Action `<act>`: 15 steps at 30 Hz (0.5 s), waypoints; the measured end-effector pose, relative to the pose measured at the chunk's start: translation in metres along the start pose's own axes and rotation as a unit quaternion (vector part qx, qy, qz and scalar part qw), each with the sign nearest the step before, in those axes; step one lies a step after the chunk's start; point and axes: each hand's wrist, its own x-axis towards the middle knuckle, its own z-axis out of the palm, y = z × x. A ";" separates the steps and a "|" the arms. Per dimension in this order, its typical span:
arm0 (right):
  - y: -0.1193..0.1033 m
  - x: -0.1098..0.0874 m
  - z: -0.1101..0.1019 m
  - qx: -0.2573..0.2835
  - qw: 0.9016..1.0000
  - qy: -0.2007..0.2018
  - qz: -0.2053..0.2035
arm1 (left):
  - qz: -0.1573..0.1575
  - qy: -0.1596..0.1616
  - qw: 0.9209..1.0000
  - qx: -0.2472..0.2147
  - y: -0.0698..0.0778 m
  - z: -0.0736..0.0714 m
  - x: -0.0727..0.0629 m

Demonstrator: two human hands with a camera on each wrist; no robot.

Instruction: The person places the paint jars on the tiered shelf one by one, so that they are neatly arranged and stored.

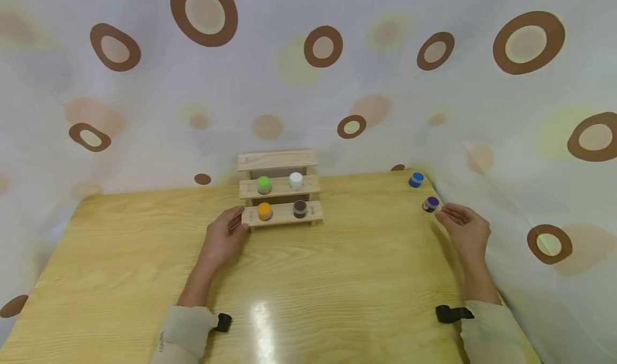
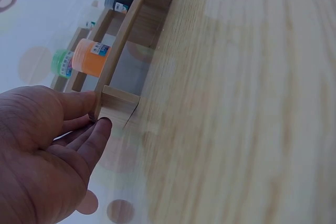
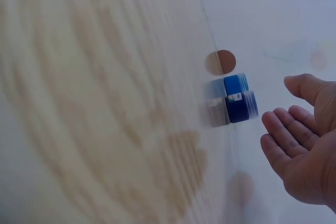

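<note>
From the head camera, a small wooden step shelf (image 1: pixel 279 192) is seen on the far part of a wooden table (image 1: pixel 308 278). An orange-lidded jar (image 1: pixel 264 211) and a brown-lidded jar (image 1: pixel 300 209) are set on the lowest step. A green-lidded jar (image 1: pixel 264 184) and a white-lidded jar (image 1: pixel 296 180) are set on the middle step. The left hand (image 1: pixel 225 236) is laid at the left end of the lowest step, with the fingers touching the wood. The right hand (image 1: pixel 464 226) is held near the right edge of the table with loose fingers, and nothing is gripped. A purple-lidded jar (image 1: pixel 430 204) is seen just beside its fingertips. A blue-lidded jar (image 1: pixel 416 180) is set further back. A spotted cloth (image 1: pixel 308 75) is hung behind the table.

From the left wrist camera, the left hand (image 2: pixel 47 150) is seen against the shelf (image 2: pixel 118 106), with the thumb and fingers touching its end block. Whether the block is pinched cannot be told. The orange jar (image 2: pixel 90 57) is seen just above.

From the right wrist camera, the right hand (image 3: pixel 302 140) is held open and empty. The blue-lidded jar (image 3: pixel 239 100) is seen blurred, near the fingertips but apart from them.
</note>
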 end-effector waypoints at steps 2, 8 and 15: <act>-0.001 0.005 0.003 -0.015 1.000 -0.006 -0.002 | -0.006 0.006 1.000 -0.001 0.000 -0.003 -0.003; 0.001 0.015 0.003 -0.054 0.998 -0.014 -0.006 | -0.013 0.006 1.000 -0.005 0.001 -0.005 -0.006; 0.006 0.025 0.002 -0.098 0.995 -0.021 0.001 | 0.001 0.000 1.000 -0.008 0.001 -0.002 -0.002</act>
